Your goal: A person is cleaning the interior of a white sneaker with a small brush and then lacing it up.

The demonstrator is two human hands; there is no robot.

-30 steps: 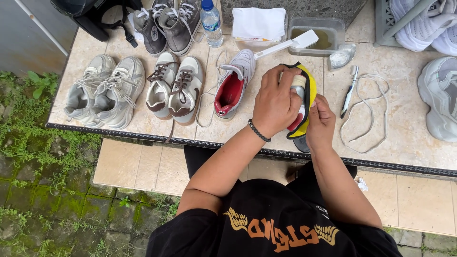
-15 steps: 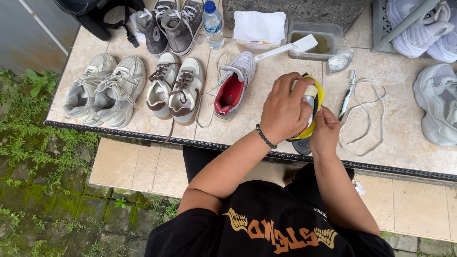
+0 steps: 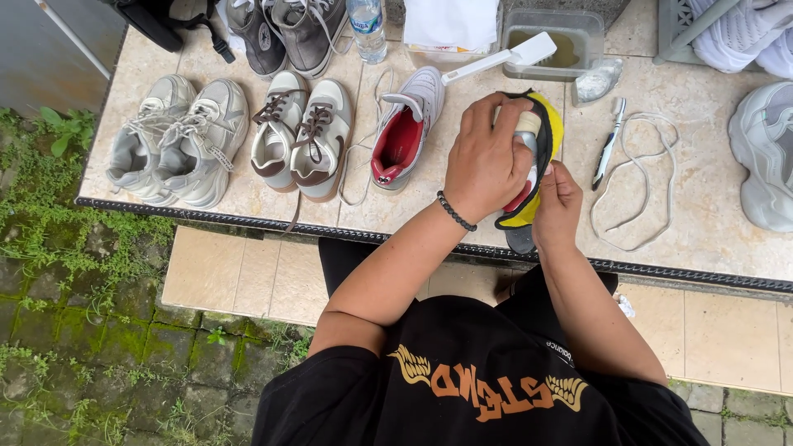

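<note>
My left hand [image 3: 487, 161] presses down on a yellow cloth [image 3: 552, 132] wrapped around a sneaker [image 3: 522, 198] at the table [image 3: 710, 223] edge, while my right hand [image 3: 557, 206] grips it from below to steady it, its grey-and-red partner [image 3: 405, 132] lying just left.

On the tabletop [image 3: 710, 223] sat nine shoes: two grey sneakers [image 3: 178, 140], two brown-laced ones [image 3: 301, 136], two dark high-tops [image 3: 289, 29], one red-lined shoe [image 3: 405, 128], one held shoe [image 3: 529, 157], one white shoe [image 3: 764, 157]. One water bottle [image 3: 368, 29], one brush [image 3: 504, 58], one plastic tub [image 3: 557, 41], one loose lace [image 3: 640, 182].
</note>
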